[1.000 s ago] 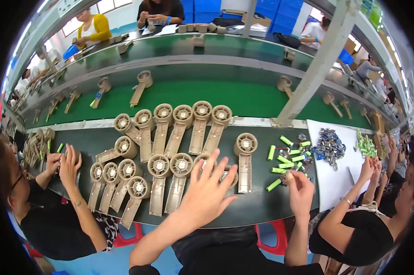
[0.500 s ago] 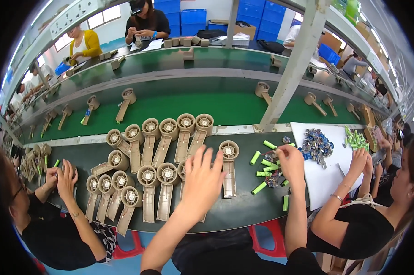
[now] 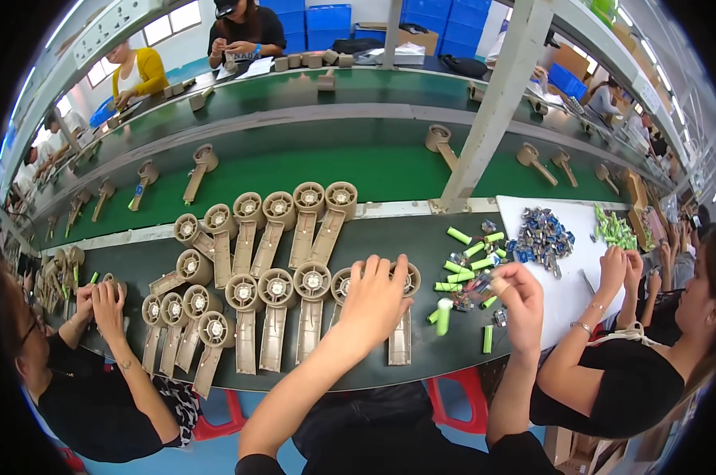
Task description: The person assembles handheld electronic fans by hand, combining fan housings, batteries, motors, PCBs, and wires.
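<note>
My left hand (image 3: 374,301) has its fingers curled over the round head of a beige handheld-fan housing (image 3: 400,336), whose open handle points toward me. Between thumb and fingertips my right hand (image 3: 520,305) pinches a small circuit board (image 3: 482,283), blurred by motion. Just left of that hand, a blurred light-green battery cell (image 3: 443,318) stands out above the table; whether wires join it to the board I cannot tell. Behind it lies a loose pile of green cells (image 3: 458,267) with small wired boards. More open fan housings (image 3: 277,288) stand in rows left of my left hand.
A white sheet (image 3: 564,309) on the right bears heaps of blue circuit boards (image 3: 542,237) and green cells (image 3: 614,229). Beyond the table runs a green conveyor (image 3: 295,170) with fan housings. A slanted metal post (image 3: 497,103) rises behind the pile. Co-workers sit close on both sides.
My left hand has come down onto the nearest housing, which has shifted toward me. My right hand has drawn back from the pile with the board, and the blurred cell now shows beside it.
</note>
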A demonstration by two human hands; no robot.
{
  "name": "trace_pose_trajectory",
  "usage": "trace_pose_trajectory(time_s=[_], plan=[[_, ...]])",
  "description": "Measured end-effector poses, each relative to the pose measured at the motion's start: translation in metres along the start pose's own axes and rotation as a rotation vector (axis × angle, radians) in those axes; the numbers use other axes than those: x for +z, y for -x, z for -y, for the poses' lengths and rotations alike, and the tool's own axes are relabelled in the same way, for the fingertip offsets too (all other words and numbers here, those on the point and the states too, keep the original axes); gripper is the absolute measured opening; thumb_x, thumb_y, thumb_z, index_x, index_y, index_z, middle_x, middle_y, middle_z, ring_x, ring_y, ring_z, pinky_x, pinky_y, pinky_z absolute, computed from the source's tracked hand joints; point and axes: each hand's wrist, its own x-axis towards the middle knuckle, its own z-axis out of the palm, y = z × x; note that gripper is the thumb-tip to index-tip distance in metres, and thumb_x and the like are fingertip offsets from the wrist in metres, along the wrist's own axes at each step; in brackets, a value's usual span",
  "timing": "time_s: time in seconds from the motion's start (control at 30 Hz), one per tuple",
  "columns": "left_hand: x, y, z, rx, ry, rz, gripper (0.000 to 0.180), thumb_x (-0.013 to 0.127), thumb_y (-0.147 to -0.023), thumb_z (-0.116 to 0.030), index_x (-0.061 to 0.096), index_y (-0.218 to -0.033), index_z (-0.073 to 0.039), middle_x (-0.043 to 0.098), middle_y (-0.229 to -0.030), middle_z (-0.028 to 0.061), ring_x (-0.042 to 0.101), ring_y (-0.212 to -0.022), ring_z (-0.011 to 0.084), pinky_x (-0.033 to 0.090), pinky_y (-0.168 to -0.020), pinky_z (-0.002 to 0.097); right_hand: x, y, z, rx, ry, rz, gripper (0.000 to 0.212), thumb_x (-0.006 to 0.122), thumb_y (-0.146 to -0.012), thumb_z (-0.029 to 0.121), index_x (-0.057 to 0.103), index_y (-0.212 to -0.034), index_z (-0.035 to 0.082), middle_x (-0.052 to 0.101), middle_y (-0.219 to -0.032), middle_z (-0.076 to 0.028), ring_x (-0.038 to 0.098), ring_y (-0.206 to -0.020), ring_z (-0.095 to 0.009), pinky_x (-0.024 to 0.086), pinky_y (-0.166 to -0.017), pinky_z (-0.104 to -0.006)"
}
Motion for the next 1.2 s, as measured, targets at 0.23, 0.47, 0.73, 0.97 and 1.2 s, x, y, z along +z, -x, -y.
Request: trace_pose_trajectory(time_s=[0.23,0.47,0.73,0.97,1.2], plan=[[-0.069,0.029,-0.031,0.085,0.574,-0.034,0.053,0.074,-0.080,-0.010,0.056,-0.130,-0.004,0.059,-0.117,0.0143,0.056,-0.109,0.0311,0.044,-0.094,0.0402,0.023,0.016,0.009,0.026,0.235,0.351,0.008,0.062,-0.086,-0.002,0.062,-0.094,-0.002,0.069,-0.090,-0.007,0.065,-0.080,-0.012,0.051,-0.076,-0.0263],[-0.064,0.064,-0.029,-0.019,0.616,-0.283,0.035,0.071,-0.083,-0.001,0.062,-0.117,-0.001,0.070,-0.082,0.0108,0.069,-0.073,0.0200,0.054,-0.066,0.0297,0.043,0.018,-0.012,0.172,-0.087,0.232,0.013,0.061,-0.093,0.004,0.061,-0.104,-0.003,0.069,-0.091,-0.012,0.066,-0.075,-0.014,0.054,-0.068,-0.0266],[-0.018,0.063,-0.039,-0.248,0.521,-0.144,0.016,0.063,-0.088,-0.006,0.058,-0.104,-0.004,0.063,-0.070,0.0130,0.061,-0.053,0.0206,0.047,-0.048,0.0316,0.045,0.020,-0.059,0.075,0.298,0.234,0.013,0.066,-0.088,0.004,0.068,-0.100,-0.001,0.062,-0.079,-0.001,0.051,-0.063,-0.004,0.040,-0.055,-0.0211],[0.007,0.056,-0.040,-0.367,0.471,-0.222,0.008,0.065,-0.088,-0.009,0.061,-0.092,-0.004,0.059,-0.062,0.0159,0.057,-0.049,0.0288,0.041,-0.046,0.0382,0.056,0.017,-0.065,-0.076,0.394,0.309,0.018,0.067,-0.085,0.005,0.071,-0.102,0.004,0.054,-0.071,-0.005,0.045,-0.051,-0.011,0.036,-0.049,-0.0269],[-0.014,0.056,-0.040,-0.523,0.703,-0.115,0.015,0.061,-0.092,-0.008,0.062,-0.105,-0.002,0.052,-0.057,0.0092,0.048,-0.046,0.0135,0.039,-0.047,0.0324,0.064,0.018,-0.069,-0.169,0.398,0.278,0.012,0.065,-0.086,0.005,0.064,-0.097,0.001,0.054,-0.070,-0.006,0.049,-0.051,-0.012,0.037,-0.048,-0.0278]])
